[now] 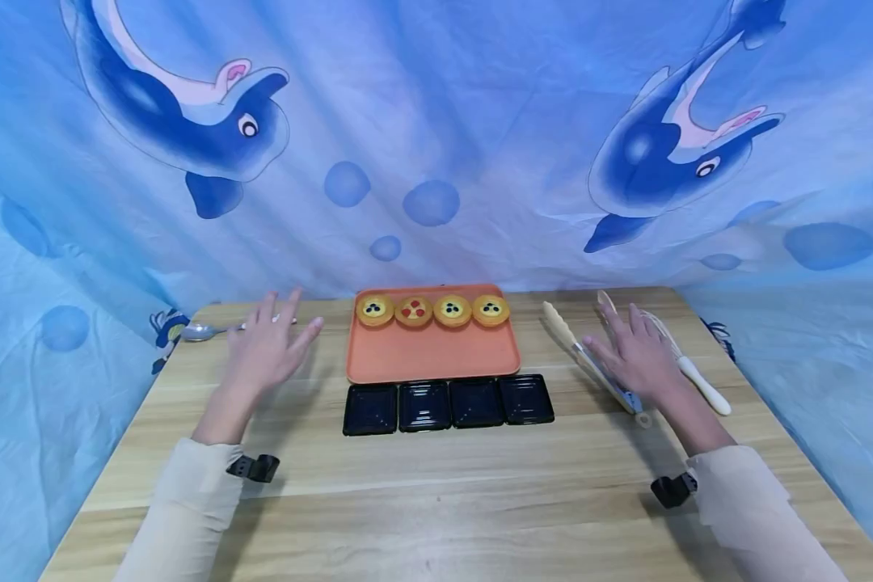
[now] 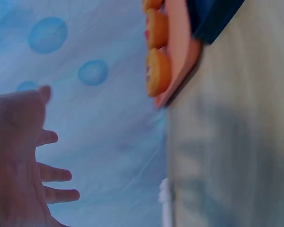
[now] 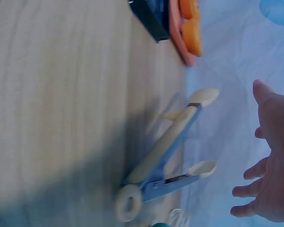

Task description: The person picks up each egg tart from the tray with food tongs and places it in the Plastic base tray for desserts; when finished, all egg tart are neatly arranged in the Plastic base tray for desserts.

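My left hand (image 1: 265,352) hovers over the left side of the table with its fingers spread and nothing in it. A metal spoon (image 1: 200,332) lies behind it, its handle partly hidden by the fingers. On the other side my right hand (image 1: 643,360) is spread above cream-tipped tongs (image 3: 165,151) and partly covers them; in the right wrist view the tongs lie apart from the hand, their arms splayed. A whisk (image 1: 702,384) with a white handle lies to the right of that hand. Between the hands, an orange tray (image 1: 432,352) holds several egg tarts (image 1: 413,321) in a row.
Several small black square trays (image 1: 425,406) stand in a row along the near edge of the orange tray. The wooden table (image 1: 436,501) ends at a blue dolphin-print curtain (image 1: 436,121) at the back, and blue sheeting hangs at both sides.
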A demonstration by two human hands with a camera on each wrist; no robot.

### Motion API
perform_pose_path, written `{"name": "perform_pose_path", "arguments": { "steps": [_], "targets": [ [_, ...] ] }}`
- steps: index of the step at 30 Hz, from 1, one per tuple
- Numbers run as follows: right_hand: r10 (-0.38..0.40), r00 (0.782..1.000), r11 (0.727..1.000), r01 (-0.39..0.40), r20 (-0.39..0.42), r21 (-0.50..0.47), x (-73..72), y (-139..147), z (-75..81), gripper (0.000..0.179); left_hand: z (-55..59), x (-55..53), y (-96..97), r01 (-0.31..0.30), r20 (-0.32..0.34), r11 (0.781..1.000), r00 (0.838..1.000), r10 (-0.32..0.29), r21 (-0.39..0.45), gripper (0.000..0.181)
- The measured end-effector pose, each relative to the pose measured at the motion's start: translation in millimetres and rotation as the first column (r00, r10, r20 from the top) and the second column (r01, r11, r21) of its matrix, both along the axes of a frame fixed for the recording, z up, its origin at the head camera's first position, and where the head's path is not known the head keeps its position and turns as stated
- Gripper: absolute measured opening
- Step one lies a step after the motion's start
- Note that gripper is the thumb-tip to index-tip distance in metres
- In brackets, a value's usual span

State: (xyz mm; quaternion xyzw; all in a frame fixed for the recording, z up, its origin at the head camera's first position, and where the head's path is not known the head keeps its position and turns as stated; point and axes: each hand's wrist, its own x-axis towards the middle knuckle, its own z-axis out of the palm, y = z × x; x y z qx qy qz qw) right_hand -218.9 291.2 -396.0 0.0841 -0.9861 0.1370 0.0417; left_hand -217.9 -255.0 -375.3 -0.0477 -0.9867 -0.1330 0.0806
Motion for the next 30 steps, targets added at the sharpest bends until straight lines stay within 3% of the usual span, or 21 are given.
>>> {"name": "perform_pose_path", "arguments": {
  "steps": [6,12,17,22,30],
  "targets": [
    [-0.014,0.999,1.0,0.014,0.052,0.005,-2.8,2,-14.0,0.084,-23.2,-5.0,8.7,0.008,0.04,1.0,0.999,-0.009,0.01,0.076],
    [-0.045,0.998,0.999,0.046,0.038,-0.016,-2.6,4,-26.1,0.096,-41.2,-13.0,14.7,0.043,0.098,0.987,0.993,-0.059,0.156,0.078],
    [-0.105,0.993,0.992,0.108,0.047,-0.063,-2.3,4,-34.0,0.104,-54.8,-23.0,21.7,0.08,0.101,0.952,0.988,-0.114,0.296,0.063],
    [-0.172,0.983,0.976,0.178,0.063,-0.122,-3.4,3,-42.8,0.109,-64.9,-31.7,28.7,0.055,0.135,0.91,0.984,-0.12,0.412,0.057],
    [-0.26,0.959,0.949,0.276,0.114,-0.153,-10.8,-1,-45.5,0.081,-70.6,-38.6,38.2,-0.039,0.185,0.855,0.98,-0.067,0.517,0.05]
  ]
}}
